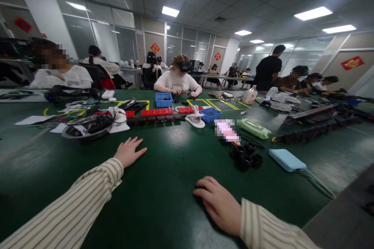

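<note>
Office workroom — shared green table (163,171), glass partitions (96,31).

A wide dark green worktop (163,186) carries many things. Near its middle lie red power strips (157,112), two blue bins (163,99), a white clamp (195,120), a pale green case (254,128), black rings (247,155) and a light blue power bank (288,160). A grey bowl (84,129) of cables sits left.

Everything sits around the red strip (157,112): blue bin (163,100) just behind it, second blue bin (210,114) to its right, white clamp (195,119) between them, dark bowl (84,127) off left, power bank (287,160) far right.
</note>
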Demonstrator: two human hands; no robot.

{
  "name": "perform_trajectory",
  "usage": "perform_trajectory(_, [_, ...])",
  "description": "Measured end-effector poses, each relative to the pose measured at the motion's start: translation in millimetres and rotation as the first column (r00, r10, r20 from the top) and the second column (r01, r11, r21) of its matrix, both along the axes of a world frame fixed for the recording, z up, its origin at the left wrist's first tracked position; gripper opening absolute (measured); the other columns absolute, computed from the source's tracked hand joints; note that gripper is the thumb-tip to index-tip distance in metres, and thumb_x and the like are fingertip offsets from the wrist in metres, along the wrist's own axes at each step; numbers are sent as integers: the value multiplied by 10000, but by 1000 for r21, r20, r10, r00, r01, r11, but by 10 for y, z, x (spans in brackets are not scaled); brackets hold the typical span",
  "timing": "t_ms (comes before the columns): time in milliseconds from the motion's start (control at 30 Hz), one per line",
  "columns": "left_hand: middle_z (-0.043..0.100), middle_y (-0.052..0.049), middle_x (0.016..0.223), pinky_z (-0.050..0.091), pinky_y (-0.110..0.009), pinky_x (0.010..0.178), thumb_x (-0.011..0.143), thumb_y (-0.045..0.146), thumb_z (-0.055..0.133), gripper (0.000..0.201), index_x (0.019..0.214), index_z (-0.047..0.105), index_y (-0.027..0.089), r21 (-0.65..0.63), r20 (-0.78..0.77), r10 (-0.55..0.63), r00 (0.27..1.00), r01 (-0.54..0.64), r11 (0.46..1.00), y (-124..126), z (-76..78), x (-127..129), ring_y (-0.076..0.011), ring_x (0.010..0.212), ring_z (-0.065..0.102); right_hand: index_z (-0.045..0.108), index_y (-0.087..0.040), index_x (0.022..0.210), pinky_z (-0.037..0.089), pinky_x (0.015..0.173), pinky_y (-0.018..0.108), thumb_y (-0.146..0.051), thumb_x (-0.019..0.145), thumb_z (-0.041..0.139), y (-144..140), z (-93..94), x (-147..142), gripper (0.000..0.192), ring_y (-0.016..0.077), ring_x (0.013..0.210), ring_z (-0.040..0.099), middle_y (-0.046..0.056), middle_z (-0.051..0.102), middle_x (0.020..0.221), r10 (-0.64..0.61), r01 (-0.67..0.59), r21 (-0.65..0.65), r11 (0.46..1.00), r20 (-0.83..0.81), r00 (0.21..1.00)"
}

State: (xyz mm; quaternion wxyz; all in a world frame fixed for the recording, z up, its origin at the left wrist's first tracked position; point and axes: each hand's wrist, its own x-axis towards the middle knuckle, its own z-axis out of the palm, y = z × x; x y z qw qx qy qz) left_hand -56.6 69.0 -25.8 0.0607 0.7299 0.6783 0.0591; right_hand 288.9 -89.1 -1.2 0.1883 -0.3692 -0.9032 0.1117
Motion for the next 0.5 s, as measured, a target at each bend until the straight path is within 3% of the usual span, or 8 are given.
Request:
perform_trajectory(67, [293, -101, 1432, 221, -514, 1030, 777, 632, 287, 721, 1343, 354, 191, 0, -10, -5, 1000, 5, 1000, 13, -15, -4, -316, 1318, 215, 553, -214, 1086, 429, 916, 336, -151, 852, 358, -317, -29, 408, 311, 190, 1085, 444, 80, 515, 1133, -90, 90, -33, 995, 2, 996])
perform_trajectory(133, [294, -103, 1431, 225, -519, 1027, 778, 627, 286, 718, 1342, 355, 188, 3, -19, -5, 1000, 5, 1000, 22, -21, 0, -320, 1316, 219, 565, -239, 1096, 443, 908, 358, -228, 876, 376, -443, -62, 852, 290, 202, 1095, 467, 83, 521, 1158, -266, 266, -19, 964, 12, 964])
perform_trajectory(233, [300, -98, 1429, 233, -521, 1023, 778, 608, 298, 704, 1338, 362, 186, 5, -29, 10, 1000, -9, 1000, 19, -13, 18, -319, 1315, 225, 614, -202, 1013, 485, 812, 430, -401, 827, 449, -326, 45, 1496, 319, 246, 934, 570, 112, 593, 1027, -579, 592, 29, 806, -174, 797])
perform_trajectory(300, [299, -97, 1429, 231, -518, 1026, 780, 595, 301, 695, 1337, 365, 184, 2, -35, 17, 999, -17, 1000, 9, 0, 33, -317, 1315, 225, 631, -193, 899, 505, 695, 428, -523, 717, 547, -138, 264, 1817, 386, 250, 784, 596, 94, 617, 877, -703, 765, 17, 644, -381, 600])
perform_trajectory(333, [296, -96, 1431, 229, -516, 1028, 782, 591, 301, 693, 1338, 364, 183, -1, -38, 18, 999, -18, 1000, 3, 7, 39, -316, 1316, 222, 621, -190, 870, 507, 606, 389, -548, 706, 543, -31, 392, 1921, 402, 219, 681, 590, 80, 607, 817, -705, 830, -18, 558, -537, 463])
perform_trajectory(400, [287, -98, 1434, 227, -512, 1030, 783, 585, 299, 694, 1343, 354, 179, -4, -44, 19, 999, -19, 1000, -8, 17, 45, -317, 1318, 216, 565, -185, 855, 437, 429, 292, -533, 799, 413, 190, 603, 2006, 384, 124, 451, 489, 39, 554, 723, -451, 897, -119, 427, -887, 97])
perform_trajectory(433, [285, -100, 1435, 229, -511, 1029, 785, 581, 297, 694, 1345, 350, 176, -2, -48, 18, 999, -19, 1000, -12, 19, 46, -317, 1318, 216, 534, -183, 836, 370, 371, 249, -507, 839, 337, 301, 655, 1996, 379, 96, 392, 423, 14, 513, 658, -282, 907, -155, 391, -958, -43])
perform_trajectory(500, [289, -108, 1432, 237, -508, 1026, 790, 569, 291, 688, 1345, 351, 167, 7, -55, 16, 998, -15, 1000, -15, 13, 41, -316, 1316, 224, 479, -188, 817, 308, 339, 210, -439, 881, 285, 512, 623, 1918, 323, 76, 359, 374, -24, 447, 589, -200, 837, -311, 450, -949, -245])
